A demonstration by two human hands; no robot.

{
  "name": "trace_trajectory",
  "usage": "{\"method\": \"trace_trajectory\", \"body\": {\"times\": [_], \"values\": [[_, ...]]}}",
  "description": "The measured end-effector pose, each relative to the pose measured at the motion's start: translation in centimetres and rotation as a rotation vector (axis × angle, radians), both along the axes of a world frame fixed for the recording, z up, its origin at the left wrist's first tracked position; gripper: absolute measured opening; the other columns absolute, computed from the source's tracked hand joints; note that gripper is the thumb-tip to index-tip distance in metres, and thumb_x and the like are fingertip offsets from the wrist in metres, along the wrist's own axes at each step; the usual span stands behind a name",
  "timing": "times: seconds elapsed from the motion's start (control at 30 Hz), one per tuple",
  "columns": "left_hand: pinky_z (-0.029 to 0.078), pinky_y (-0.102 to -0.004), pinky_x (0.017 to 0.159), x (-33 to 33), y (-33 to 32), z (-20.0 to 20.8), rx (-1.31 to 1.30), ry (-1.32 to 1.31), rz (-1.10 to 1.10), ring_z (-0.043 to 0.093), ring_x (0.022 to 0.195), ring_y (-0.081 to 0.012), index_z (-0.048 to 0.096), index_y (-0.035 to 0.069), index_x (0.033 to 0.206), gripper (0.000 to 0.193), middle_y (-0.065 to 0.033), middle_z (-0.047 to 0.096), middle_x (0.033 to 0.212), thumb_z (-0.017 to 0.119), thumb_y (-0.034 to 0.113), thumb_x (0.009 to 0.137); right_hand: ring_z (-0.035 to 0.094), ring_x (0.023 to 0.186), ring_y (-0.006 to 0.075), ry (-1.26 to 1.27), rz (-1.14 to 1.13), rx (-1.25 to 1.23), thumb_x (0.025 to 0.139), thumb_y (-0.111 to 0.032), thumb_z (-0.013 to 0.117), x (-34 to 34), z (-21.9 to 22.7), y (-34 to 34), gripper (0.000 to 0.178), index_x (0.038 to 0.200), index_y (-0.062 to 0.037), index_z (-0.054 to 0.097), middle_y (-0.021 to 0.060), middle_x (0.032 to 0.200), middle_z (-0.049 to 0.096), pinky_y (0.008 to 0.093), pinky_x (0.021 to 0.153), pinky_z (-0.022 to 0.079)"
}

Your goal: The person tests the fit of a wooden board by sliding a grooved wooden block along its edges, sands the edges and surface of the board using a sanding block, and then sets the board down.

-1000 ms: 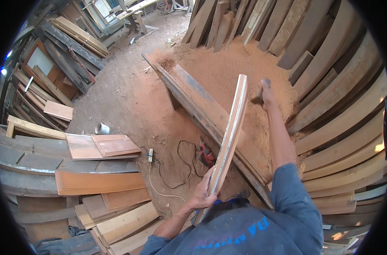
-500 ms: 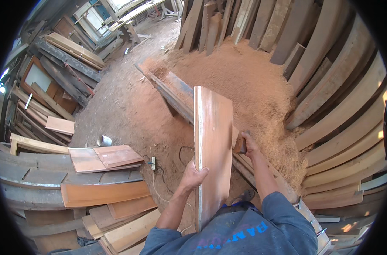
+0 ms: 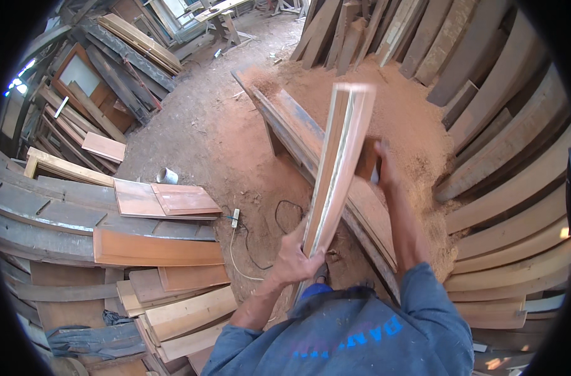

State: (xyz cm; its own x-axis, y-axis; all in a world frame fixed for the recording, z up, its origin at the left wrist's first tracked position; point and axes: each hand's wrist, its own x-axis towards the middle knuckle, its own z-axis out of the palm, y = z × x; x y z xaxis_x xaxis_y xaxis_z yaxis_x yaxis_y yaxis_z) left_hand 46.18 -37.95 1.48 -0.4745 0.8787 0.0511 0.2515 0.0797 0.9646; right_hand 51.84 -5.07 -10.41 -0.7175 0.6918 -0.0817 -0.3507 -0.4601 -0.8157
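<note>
My left hand (image 3: 296, 260) is wrapped round the lower part of a long wooden board (image 3: 343, 156). The board is tilted up, its narrow edge turned to me, with a pale, ragged line running along that edge. Its upper end is smeared by motion. Beyond the board's right side, my right hand (image 3: 386, 166) is closed on a dark brown wooden block-like tool (image 3: 366, 160); the board partly hides the tool, and its exact kind cannot be made out. Below both hands a narrow wooden bench (image 3: 295, 153) runs diagonally, with sawdust on its far end.
Reddish sawdust (image 3: 417, 119) is heaped right of the bench. Planks (image 3: 511, 144) lean along the right side. Stacked boards (image 3: 160, 244) and flat panels (image 3: 185, 199) lie at left. A white cup-like container (image 3: 167, 176), a power strip (image 3: 235, 218) and a cord are on the ground.
The board has turned from showing its broad face to showing its edge, and its top has tipped up and right. My right hand has moved farther away with the brown tool. The view has shifted.
</note>
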Motion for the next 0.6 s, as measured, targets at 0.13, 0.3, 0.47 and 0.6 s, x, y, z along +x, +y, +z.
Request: {"method": "trace_trajectory", "body": {"times": [0.13,0.3,0.47,0.6], "values": [[0.05,-0.0342,0.095,-0.3,2.1,1.9,0.039,0.051,-0.031,0.067,0.109,-0.0294,0.035,0.001,0.15,0.078,-0.0222,0.066,0.117,0.062,0.002,0.077,0.063,0.099,0.0229,0.118,-0.004,0.262,0.093,-0.04,0.059,-2.5,11.9,4.1,0.054,0.128,0.0004,0.052,0.0152,0.112,0.062,0.0363,0.084,0.054],[0.047,-0.035,0.102,1.0,6.5,-5.2,0.122,-0.021,-0.072,0.057,0.126,-0.0348,0.019,0.003,0.157,0.092,-0.0265,0.051,0.14,0.059,-0.006,0.075,0.063,0.092,0.0185,0.131,-0.082,0.436,0.094,-0.035,0.059,-2.4,21.8,4.0,0.046,0.123,0.0004,0.055,0.0121,0.106,0.064,0.0341,0.078,0.053],[0.051,-0.0364,0.093,3.2,11.8,-15.1,0.427,0.666,0.036,0.061,0.115,-0.0341,0.02,0.0,0.156,0.088,-0.026,0.054,0.133,0.058,-0.008,0.076,0.056,0.101,0.0134,0.154,-0.013,0.653,0.091,-0.03,0.063,-0.4,19.4,4.3,0.045,0.125,-0.0004,0.057,0.0063,0.112,0.063,0.0314,0.091,0.047],[0.052,-0.0362,0.069,4.2,12.6,-13.4,0.415,0.342,0.072,0.064,0.08,-0.0296,0.031,-0.003,0.149,0.076,-0.0183,0.061,0.099,0.059,-0.006,0.077,0.054,0.11,0.0198,0.085,0.143,0.597,0.086,-0.029,0.065,1.5,18.7,0.8,0.06,0.135,-0.0006,0.044,0.0104,0.119,0.056,0.0346,0.098,0.045]]}}
